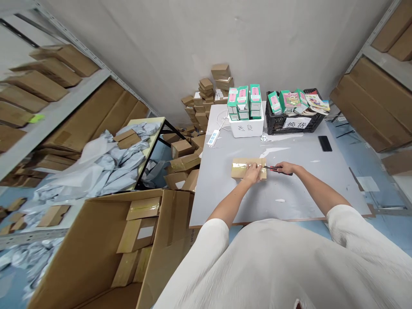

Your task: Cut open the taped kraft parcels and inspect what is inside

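Note:
A small cardboard box (240, 168) with shiny clear tape along its top lies on the grey table (219, 189). My left hand (252, 173) rests over the right half of this box, fingers bent onto its top and holding it against the table. Black-and-red scissors (273, 168) are in the closed grip of my right hand (286, 168), just right of the box. Their tip reaches the box's right end, close to my left fingers; whether the blades are in the tape is too small to tell.
Behind the box stand a white bin (246, 130) of green-and-pink boxes and a black crate (277, 124) of boxes and booklets. A power strip (213, 138) and a phone (325, 143) lie on the table. At left is a large open carton (174, 231) holding smaller boxes.

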`<control>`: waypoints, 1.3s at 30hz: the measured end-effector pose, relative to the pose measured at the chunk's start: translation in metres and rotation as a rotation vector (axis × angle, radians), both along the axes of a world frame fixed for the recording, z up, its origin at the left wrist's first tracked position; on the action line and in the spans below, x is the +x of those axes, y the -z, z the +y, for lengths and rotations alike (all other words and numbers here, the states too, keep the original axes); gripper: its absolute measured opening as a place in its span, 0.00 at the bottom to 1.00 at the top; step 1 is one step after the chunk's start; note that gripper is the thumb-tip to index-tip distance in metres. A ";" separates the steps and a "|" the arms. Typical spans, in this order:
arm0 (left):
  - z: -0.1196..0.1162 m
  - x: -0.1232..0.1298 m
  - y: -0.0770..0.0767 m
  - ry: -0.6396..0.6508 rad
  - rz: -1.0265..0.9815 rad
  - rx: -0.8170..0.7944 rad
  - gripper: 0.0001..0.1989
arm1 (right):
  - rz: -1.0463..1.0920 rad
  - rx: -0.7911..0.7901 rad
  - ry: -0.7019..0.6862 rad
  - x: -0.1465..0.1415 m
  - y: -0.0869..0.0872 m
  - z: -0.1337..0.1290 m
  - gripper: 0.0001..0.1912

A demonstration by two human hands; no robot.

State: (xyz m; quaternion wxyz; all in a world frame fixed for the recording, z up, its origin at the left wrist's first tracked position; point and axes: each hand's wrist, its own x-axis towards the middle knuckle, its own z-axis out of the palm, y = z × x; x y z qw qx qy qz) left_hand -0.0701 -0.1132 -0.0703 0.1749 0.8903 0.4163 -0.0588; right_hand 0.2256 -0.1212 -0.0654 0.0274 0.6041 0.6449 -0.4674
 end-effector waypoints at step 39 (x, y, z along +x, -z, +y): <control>0.039 0.009 0.009 -0.165 -0.103 0.034 0.30 | -0.132 0.402 0.027 -0.018 -0.018 -0.061 0.23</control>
